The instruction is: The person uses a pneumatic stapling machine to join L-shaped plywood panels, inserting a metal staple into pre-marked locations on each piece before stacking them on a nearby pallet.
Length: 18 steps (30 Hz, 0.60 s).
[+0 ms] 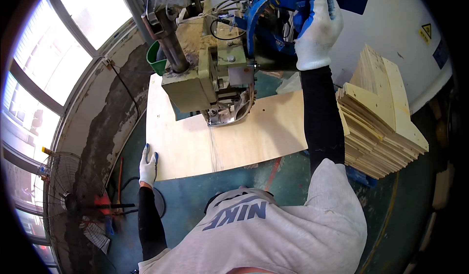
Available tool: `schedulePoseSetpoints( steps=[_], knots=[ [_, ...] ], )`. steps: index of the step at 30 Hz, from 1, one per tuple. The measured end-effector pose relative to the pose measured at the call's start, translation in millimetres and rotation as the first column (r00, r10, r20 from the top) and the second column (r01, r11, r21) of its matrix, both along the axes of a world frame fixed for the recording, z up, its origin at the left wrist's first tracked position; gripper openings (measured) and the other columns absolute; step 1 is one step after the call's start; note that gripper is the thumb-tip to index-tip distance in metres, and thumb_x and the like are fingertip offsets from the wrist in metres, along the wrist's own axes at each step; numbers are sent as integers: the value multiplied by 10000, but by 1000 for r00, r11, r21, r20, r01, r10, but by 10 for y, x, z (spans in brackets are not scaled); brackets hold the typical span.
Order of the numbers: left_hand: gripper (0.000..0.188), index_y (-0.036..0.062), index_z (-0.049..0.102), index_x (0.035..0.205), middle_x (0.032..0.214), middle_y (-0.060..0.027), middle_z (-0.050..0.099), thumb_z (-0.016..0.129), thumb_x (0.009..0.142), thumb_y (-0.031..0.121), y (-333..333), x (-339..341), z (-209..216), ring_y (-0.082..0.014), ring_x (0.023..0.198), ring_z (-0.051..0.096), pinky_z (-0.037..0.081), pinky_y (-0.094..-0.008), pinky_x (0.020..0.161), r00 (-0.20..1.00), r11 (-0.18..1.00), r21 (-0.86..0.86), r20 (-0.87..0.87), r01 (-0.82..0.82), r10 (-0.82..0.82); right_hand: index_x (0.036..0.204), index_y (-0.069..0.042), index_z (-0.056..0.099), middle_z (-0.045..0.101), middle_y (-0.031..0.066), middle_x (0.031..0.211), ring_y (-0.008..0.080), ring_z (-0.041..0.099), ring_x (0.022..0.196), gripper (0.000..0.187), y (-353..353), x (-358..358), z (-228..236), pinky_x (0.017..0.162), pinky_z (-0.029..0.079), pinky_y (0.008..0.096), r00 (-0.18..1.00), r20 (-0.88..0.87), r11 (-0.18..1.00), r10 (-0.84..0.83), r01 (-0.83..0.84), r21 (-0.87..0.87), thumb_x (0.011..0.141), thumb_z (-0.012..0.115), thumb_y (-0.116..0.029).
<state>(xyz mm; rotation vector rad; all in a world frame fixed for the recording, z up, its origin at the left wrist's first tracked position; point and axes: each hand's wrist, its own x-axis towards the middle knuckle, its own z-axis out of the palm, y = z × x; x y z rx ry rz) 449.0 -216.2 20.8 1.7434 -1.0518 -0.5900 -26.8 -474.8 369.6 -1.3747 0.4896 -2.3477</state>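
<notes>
A wide pale plywood board (234, 152) lies beneath the head of a green-grey nailing-type machine (188, 90). The machine's curved metal foot (229, 121) sits over the board's far part. My left hand (148, 167), in a white glove with blue fingertips, rests at the board's near left corner, fingers stretched and apart against its edge. Raised at the upper right, my right hand (320, 32) wears a matching glove. Its fingers curl around the edge of a blue curved metal part (259, 17) on the machine; their grip is partly hidden.
To the right stands a stack of cut plywood pieces (386, 127), with a few leaning upright behind. A wire-caged fan (63, 191) stands at the left, below the windows (53, 54). A green container (156, 59) sits beside the machine. Cables (227, 22) run behind the head.
</notes>
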Motion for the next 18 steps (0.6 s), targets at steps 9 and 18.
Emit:
schedulePoseSetpoints(
  steps=[9, 18],
  knots=[
    [586, -4, 391, 1538, 1542, -133, 471, 619, 1017, 139, 12, -50, 52, -176, 1368, 476, 357, -254, 1124, 997, 999, 41, -78, -12, 15, 832, -33, 666, 553, -46, 653, 20, 458, 597, 258, 267, 62, -103, 529, 340, 218, 922, -318, 975, 220, -202, 90, 997, 648, -231],
    [578, -18, 376, 1541, 1548, -125, 462, 596, 1017, 88, 26, -41, 9, -155, 1369, 466, 359, -241, 1113, 997, 1000, -25, -79, -10, 8, 882, -13, 675, 630, -11, 727, 44, 506, 655, 234, 127, 116, -262, 595, 410, 227, 883, -387, 964, 266, -245, 105, 978, 686, -226]
  ],
)
